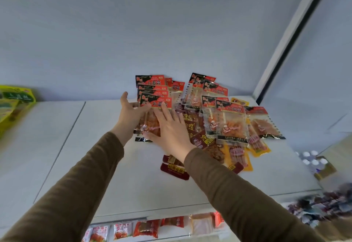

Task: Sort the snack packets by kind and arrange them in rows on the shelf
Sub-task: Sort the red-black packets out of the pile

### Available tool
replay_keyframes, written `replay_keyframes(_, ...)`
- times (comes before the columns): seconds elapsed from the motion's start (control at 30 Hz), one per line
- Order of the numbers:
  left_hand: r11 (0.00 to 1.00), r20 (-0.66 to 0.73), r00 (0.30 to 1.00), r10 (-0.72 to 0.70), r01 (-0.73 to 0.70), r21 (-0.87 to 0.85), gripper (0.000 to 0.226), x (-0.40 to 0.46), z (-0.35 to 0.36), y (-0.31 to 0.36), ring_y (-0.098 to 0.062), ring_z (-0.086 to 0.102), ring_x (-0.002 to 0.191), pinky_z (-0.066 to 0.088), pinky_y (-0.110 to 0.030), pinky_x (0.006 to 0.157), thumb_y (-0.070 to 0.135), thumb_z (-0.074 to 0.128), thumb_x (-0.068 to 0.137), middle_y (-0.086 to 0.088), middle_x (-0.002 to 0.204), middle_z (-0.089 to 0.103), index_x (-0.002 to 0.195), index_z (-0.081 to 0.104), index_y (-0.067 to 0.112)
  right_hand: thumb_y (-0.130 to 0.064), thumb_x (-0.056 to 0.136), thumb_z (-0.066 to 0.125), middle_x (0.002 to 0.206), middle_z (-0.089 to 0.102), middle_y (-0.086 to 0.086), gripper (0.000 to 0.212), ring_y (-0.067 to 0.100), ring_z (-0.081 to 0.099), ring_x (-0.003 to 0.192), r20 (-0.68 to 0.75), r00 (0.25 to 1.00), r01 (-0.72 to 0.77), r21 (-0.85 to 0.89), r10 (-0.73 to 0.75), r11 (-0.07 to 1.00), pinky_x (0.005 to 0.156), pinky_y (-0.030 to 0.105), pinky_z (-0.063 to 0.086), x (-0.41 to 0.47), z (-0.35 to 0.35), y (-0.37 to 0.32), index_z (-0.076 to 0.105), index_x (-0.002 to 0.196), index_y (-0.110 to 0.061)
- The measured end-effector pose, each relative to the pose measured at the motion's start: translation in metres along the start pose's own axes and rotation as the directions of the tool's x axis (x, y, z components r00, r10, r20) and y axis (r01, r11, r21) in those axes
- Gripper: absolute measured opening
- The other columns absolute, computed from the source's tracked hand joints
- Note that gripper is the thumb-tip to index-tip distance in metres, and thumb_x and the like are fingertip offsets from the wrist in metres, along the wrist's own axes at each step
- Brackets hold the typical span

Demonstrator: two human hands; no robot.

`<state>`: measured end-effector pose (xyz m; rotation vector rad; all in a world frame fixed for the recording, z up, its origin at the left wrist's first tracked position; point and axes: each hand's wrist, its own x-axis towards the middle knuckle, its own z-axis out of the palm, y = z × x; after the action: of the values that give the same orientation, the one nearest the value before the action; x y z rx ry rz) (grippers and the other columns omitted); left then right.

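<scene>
Red-topped clear snack packets (pixel 153 104) stand stacked between the spread-fingered left hand (pixel 131 114) and flat right hand (pixel 169 125), apparently squaring their row on the white shelf (pixel 106 165).

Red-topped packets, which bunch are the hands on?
The left stack, standing against the back wall: both the left hand and right hand touch it; the right-side bunch is untouched.

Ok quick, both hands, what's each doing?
Left hand: open, steadying the red-topped packet stack.
Right hand: open, fingers flat against the stack's front packet.
</scene>
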<state>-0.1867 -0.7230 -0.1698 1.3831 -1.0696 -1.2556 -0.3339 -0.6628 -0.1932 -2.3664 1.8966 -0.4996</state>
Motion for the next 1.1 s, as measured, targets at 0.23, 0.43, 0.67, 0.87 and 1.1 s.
replay_keyframes(0.23, 0.996, 0.297, 0.951, -0.082, 0.089, -0.01, 0.041, -0.003, -0.011, 0.004, -0.034, 0.069, 0.113, 0.056, -0.038, 0.085, 0.019, 0.075, 0.09, -0.01, 0.115, 0.075, 0.127, 0.064, 0.008, -0.068, 0.086, 0.061, 0.169, -0.008, 0.003, 0.104, 0.031, 0.004, 0.155, -0.032, 0.995, 0.099, 0.204, -0.094, 0.974, 0.124, 0.052, 0.014, 0.013, -0.004, 0.006, 0.005, 0.161, -0.022)
replay_keyframes(0.43, 1.0, 0.333, 0.943, 0.0, 0.003, -0.008, 0.068, -0.009, -0.011, 0.004, -0.023, 0.071, 0.109, 0.059, -0.038, 0.087, 0.015, 0.084, 0.082, -0.002, 0.123, 0.071, 0.139, 0.05, 0.028, -0.061, 0.082, 0.071, 0.168, -0.01, -0.006, 0.108, 0.03, 0.002, 0.155, -0.035, 0.998, 0.053, 0.382, -0.043, 0.923, 0.122, 0.05, 0.024, 0.019, 0.002, 0.001, 0.005, 0.16, -0.027)
replay_keyframes(0.67, 0.992, 0.178, 0.984, 0.001, 0.022, -0.128, 0.05, -0.011, -0.029, -0.001, -0.032, 0.075, 0.101, 0.062, -0.043, 0.078, 0.005, 0.077, 0.086, -0.009, 0.115, 0.075, 0.13, 0.057, 0.019, -0.057, 0.094, 0.057, 0.161, 0.03, 0.0, 0.08, 0.001, 0.046, 0.124, -0.118, 0.993, 0.043, 0.525, 0.022, 0.85, 0.097, 0.021, 0.048, 0.036, -0.041, 0.02, 0.02, 0.158, -0.026)
replay_keyframes(0.87, 0.974, 0.174, 0.98, -0.101, 0.133, -0.183, 0.051, -0.013, -0.04, -0.002, -0.031, 0.075, 0.101, 0.062, -0.041, 0.074, 0.006, 0.077, 0.087, -0.01, 0.117, 0.075, 0.131, 0.054, 0.018, -0.087, 0.085, 0.021, 0.132, 0.064, 0.014, 0.101, 0.037, 0.053, 0.131, -0.014, 0.969, -0.24, -0.29, 0.246, 0.927, 0.116, 0.062, 0.026, 0.085, -0.033, 0.059, 0.037, 0.15, -0.012)
replay_keyframes(1.1, 0.95, 0.17, 0.972, -0.162, 0.2, -0.239, 0.044, -0.012, -0.034, 0.0, -0.03, 0.077, 0.092, 0.062, -0.035, 0.065, 0.005, 0.074, 0.089, -0.013, 0.112, 0.076, 0.127, 0.054, 0.017, -0.083, 0.08, 0.047, 0.108, 0.071, 0.006, 0.111, 0.028, 0.068, 0.099, 0.057, 0.926, -0.377, 0.141, 0.373, 0.915, 0.098, 0.048, 0.051, 0.108, -0.011, 0.031, 0.005, 0.159, -0.017)
